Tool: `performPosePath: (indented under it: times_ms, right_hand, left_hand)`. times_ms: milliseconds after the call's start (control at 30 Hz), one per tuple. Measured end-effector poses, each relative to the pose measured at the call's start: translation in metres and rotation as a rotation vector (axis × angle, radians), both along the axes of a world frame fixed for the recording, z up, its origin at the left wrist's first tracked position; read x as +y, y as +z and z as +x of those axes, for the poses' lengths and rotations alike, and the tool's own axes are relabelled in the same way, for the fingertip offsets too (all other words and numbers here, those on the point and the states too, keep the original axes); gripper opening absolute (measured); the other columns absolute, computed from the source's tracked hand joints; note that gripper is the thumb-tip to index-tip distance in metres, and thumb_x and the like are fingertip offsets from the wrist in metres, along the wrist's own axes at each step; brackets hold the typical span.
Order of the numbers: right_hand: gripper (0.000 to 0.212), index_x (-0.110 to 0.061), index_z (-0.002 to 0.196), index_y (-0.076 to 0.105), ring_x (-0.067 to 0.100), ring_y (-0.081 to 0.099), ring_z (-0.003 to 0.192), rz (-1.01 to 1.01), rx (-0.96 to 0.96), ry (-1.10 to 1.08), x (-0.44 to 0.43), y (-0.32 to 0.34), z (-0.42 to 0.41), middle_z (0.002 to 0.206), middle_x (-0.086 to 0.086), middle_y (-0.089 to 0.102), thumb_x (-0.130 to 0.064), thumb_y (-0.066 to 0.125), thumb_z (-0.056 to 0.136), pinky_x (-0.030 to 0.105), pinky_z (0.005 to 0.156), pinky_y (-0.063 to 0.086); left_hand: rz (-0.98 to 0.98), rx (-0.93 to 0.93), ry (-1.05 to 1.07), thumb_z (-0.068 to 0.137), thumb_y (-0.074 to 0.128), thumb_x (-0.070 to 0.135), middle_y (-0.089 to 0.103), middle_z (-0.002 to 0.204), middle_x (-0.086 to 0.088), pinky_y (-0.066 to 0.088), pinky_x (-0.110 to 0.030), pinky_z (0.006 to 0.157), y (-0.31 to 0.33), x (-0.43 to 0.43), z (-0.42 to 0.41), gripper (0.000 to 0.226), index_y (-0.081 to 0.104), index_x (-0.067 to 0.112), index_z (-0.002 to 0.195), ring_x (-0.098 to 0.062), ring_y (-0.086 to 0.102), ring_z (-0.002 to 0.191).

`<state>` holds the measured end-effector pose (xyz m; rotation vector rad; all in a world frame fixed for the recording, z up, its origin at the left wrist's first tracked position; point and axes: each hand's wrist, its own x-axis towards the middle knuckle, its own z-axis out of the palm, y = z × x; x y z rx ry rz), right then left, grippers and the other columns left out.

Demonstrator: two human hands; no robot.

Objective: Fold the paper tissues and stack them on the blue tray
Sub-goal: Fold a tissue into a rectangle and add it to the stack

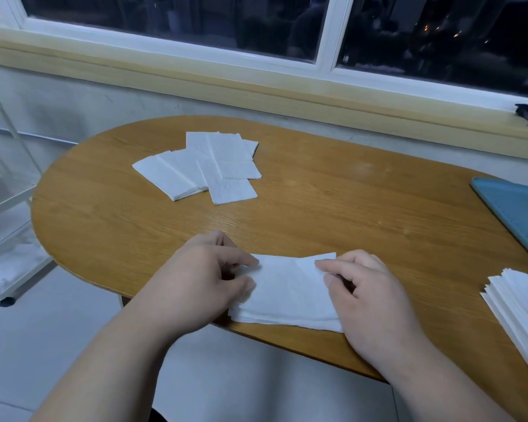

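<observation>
**Tissue mid-fold at the near edge of the table**

The tissue (287, 289) lay flat at six o'clock on the table (348, 208), just inside its near rim, with its far edge lifted slightly and a soft crease running across it. The left hand (195, 281) pinched its nine o'clock side between thumb and forefinger. The right hand (369, 295) did the same at its three o'clock side, the other fingers curled under.

This looked like the folding step, with the sheet partly doubled and not yet pressed flat. The next move likely called for bringing one edge over to meet the other, lining up the corners, smoothing the crease, and then carrying the sheet out to three o'clock. Thin paper like this would probably wrinkle or tear if pulled hard.

At eleven o'clock, well apart from the hands, a loose pile of tissues (208, 166) overlapped one another untidily. At four o'clock, a neat stack of tissues (518, 306) sat at the table's edge. The blue tray (518, 214) lay at three o'clock, partly cut off by the frame; no tissue showed on the part in view, so stacking seemed not yet begun.

No brand or label could be read. A small mark on the window glass (346, 58) was too tiny to make out.
</observation>
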<state>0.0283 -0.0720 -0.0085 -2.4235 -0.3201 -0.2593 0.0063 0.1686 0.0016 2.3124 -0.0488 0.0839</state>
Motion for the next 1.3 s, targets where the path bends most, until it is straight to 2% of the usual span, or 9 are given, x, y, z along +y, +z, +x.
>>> performPosePath:
  times_ms: [167, 333, 467, 600, 833, 1000, 1100, 1233, 1300]
  right_hand:
    - [0.025, -0.034, 0.116, 0.071, 0.001, 0.040, 0.105, -0.165, 0.047, -0.054, 0.000, -0.001, -0.002, 0.102, -0.023, 0.050, -0.030, 0.059, 0.095, 0.029, 0.101, 0.038]
    - [0.022, -0.034, 0.109, 0.072, 0.005, 0.036, 0.103, -0.192, 0.014, -0.092, 0.001, 0.005, -0.002, 0.101, -0.020, 0.043, -0.030, 0.063, 0.089, 0.037, 0.101, 0.040]
    - [0.018, -0.035, 0.098, 0.072, 0.004, 0.037, 0.105, -0.168, -0.026, -0.061, 0.008, 0.019, 0.014, 0.101, -0.020, 0.046, -0.026, 0.060, 0.087, 0.034, 0.099, 0.040]
    - [0.016, -0.035, 0.100, 0.069, 0.008, 0.040, 0.112, -0.146, 0.045, 0.010, 0.037, 0.038, 0.054, 0.107, -0.017, 0.048, -0.028, 0.058, 0.092, 0.024, 0.087, 0.032]
    - [0.014, -0.033, 0.100, 0.066, 0.018, 0.050, 0.113, -0.233, 0.037, 0.123, 0.112, 0.050, 0.140, 0.112, -0.009, 0.053, -0.027, 0.058, 0.090, 0.030, 0.085, 0.040]
    - [0.027, -0.028, 0.110, 0.068, 0.019, 0.053, 0.116, -0.363, 0.053, 0.140, 0.142, 0.045, 0.189, 0.126, -0.005, 0.058, -0.017, 0.054, 0.090, 0.030, 0.087, 0.044]
    - [0.029, -0.026, 0.111, 0.068, 0.015, 0.053, 0.102, -0.339, 0.076, 0.112, 0.150, 0.044, 0.212, 0.123, -0.007, 0.062, -0.013, 0.051, 0.092, 0.028, 0.083, 0.044]
    - [0.025, -0.027, 0.107, 0.065, 0.016, 0.054, 0.100, -0.340, 0.061, 0.119, 0.162, 0.040, 0.240, 0.121, -0.006, 0.063, -0.013, 0.051, 0.092, 0.029, 0.081, 0.045]
    - [0.031, -0.024, 0.116, 0.066, 0.018, 0.055, 0.105, -0.372, 0.055, 0.124, 0.168, 0.038, 0.251, 0.126, -0.004, 0.061, -0.012, 0.050, 0.092, 0.029, 0.081, 0.043]
  left_hand:
    - [0.046, 0.033, -0.038, 0.084, 0.075, 0.033, 0.050, 0.103, 0.027, 0.046, -0.027, 0.090, -0.003, 0.001, 0.002, 0.016, 0.075, 0.045, 0.095, 0.001, 0.049, 0.106]
    - [0.032, 0.021, -0.029, 0.084, 0.075, 0.034, 0.050, 0.105, 0.027, 0.044, -0.025, 0.091, -0.003, 0.001, 0.003, 0.014, 0.075, 0.046, 0.090, 0.002, 0.047, 0.108]
    - [0.000, -0.028, 0.033, 0.087, 0.072, 0.031, 0.052, 0.098, 0.024, 0.039, -0.018, 0.081, -0.002, 0.006, 0.006, 0.013, 0.075, 0.044, 0.087, 0.004, 0.047, 0.105]
    - [0.008, -0.063, 0.130, 0.088, 0.070, 0.034, 0.052, 0.091, 0.022, 0.036, -0.012, 0.074, -0.001, 0.012, 0.015, 0.008, 0.073, 0.040, 0.092, 0.005, 0.048, 0.099]
    - [0.006, -0.110, 0.320, 0.087, 0.067, 0.042, 0.052, 0.095, 0.022, 0.047, -0.034, 0.093, -0.006, 0.031, 0.036, 0.014, 0.071, 0.040, 0.101, -0.006, 0.052, 0.105]
    - [-0.009, -0.121, 0.399, 0.088, 0.065, 0.041, 0.051, 0.093, 0.019, 0.047, -0.036, 0.093, -0.004, 0.039, 0.047, 0.014, 0.070, 0.040, 0.102, -0.007, 0.053, 0.102]
    - [-0.009, -0.142, 0.425, 0.088, 0.064, 0.040, 0.053, 0.093, 0.017, 0.047, -0.038, 0.093, -0.004, 0.042, 0.054, 0.016, 0.071, 0.039, 0.102, -0.007, 0.055, 0.101]
    - [-0.009, -0.155, 0.456, 0.088, 0.062, 0.038, 0.053, 0.094, 0.017, 0.047, -0.038, 0.092, -0.003, 0.044, 0.065, 0.018, 0.071, 0.039, 0.103, -0.007, 0.053, 0.102]
    - [-0.007, -0.154, 0.468, 0.088, 0.060, 0.039, 0.053, 0.095, 0.017, 0.047, -0.037, 0.092, -0.003, 0.044, 0.069, 0.019, 0.070, 0.038, 0.104, -0.007, 0.052, 0.102]
